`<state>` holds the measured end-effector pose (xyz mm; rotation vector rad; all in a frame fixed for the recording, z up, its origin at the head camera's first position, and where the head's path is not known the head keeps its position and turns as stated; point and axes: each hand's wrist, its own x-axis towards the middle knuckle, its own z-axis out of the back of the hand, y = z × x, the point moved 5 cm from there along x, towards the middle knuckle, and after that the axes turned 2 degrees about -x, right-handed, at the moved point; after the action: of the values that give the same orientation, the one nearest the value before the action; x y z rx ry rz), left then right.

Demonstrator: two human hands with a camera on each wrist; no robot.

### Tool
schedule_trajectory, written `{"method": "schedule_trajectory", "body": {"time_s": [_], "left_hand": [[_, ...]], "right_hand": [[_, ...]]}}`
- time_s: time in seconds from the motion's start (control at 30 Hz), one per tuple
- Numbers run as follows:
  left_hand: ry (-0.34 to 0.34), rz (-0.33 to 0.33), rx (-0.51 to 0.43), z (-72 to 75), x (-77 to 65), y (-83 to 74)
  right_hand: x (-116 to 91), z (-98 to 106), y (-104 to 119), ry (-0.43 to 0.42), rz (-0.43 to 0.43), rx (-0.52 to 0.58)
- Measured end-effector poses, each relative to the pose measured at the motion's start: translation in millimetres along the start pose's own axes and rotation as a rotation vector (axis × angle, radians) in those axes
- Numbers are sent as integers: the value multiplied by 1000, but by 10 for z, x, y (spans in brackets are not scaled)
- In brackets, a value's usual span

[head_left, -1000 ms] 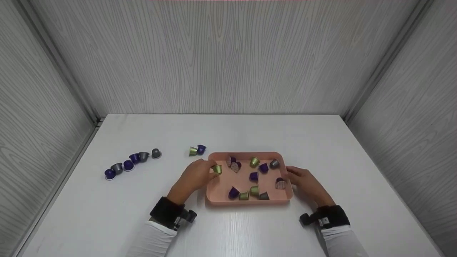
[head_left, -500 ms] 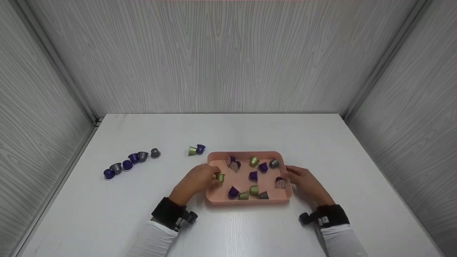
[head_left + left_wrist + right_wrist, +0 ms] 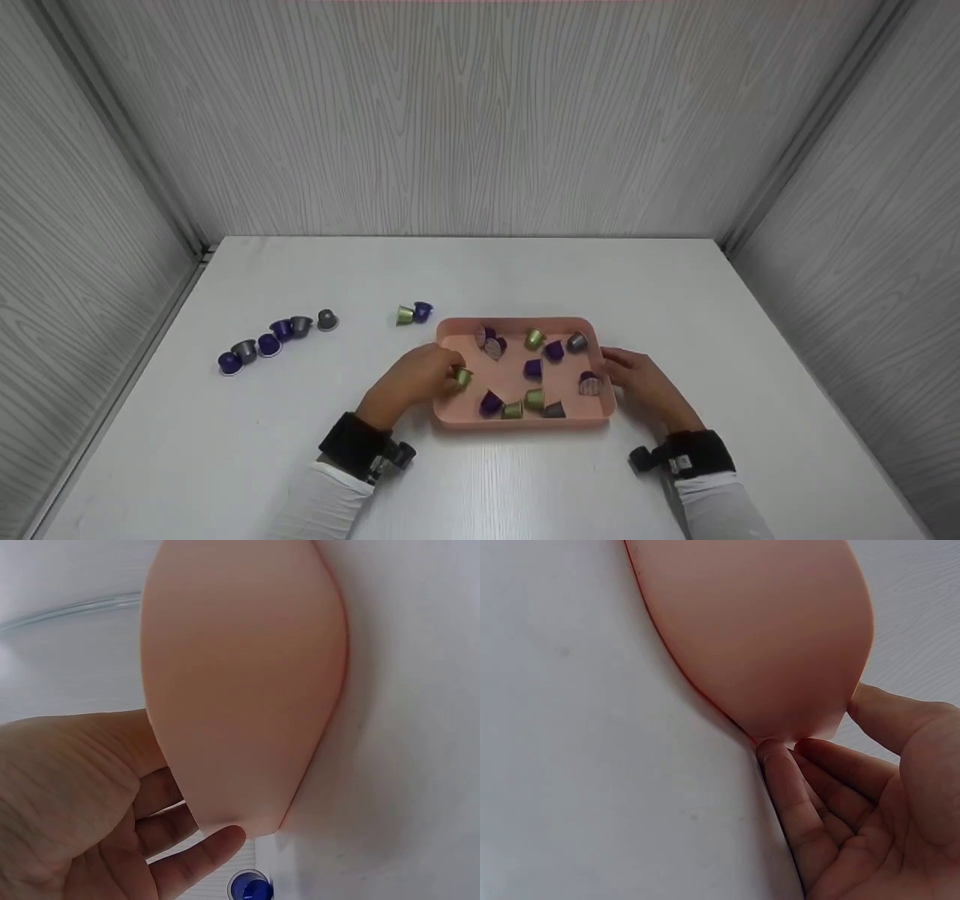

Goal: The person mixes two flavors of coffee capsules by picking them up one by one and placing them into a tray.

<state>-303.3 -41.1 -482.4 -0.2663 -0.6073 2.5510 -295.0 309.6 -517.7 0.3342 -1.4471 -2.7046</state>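
Observation:
In the head view, a pink tray (image 3: 525, 426) holds green, purple and grey coffee capsules. My left hand (image 3: 412, 379) reaches over its left rim and holds a green coffee capsule (image 3: 463, 376) at its fingertips. In the left wrist view, one finger of the left hand (image 3: 97, 802) lies against the outside of the tray wall (image 3: 240, 675); the other fingertips and the capsule are hidden behind it. My right hand (image 3: 649, 386) grips the tray's right end. The right wrist view shows its thumb at the rim and fingers under the tray's outer corner.
Left on the white table (image 3: 495, 487), several purple and grey capsules (image 3: 269, 345) form a slanting row. A green capsule (image 3: 405, 315) and a purple capsule (image 3: 422, 311) touch each other behind the tray's left corner. Wood-grain panels (image 3: 465, 120) enclose the back and sides.
The left hand has moved slightly toward the front along the tray's left end, and the green capsule has shifted with it and changed its tilt. The right hand and tray have stayed put.

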Motion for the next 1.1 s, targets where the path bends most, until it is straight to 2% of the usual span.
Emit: {"method": "schedule_trajectory", "body": {"time_s": [0.3,0.5,0.6,0.93,1.1], "left_hand": [[-14,30,-36,87,-6,-32],[-54,16,-28,157,4,-31],[-75,24,-32,180,1,-6],[-184,184,-124,227,16,276],[-226,210,-139,246,47,410]], "right_hand": [[31,32,-16,-8,-19,-24],[-11,47,45,-16,-45,-23],[16,46,-19,-19,-43,-13],[16,-7,-56,-16,-5,-4],[12,0,-42,-17,6,-6]]}}
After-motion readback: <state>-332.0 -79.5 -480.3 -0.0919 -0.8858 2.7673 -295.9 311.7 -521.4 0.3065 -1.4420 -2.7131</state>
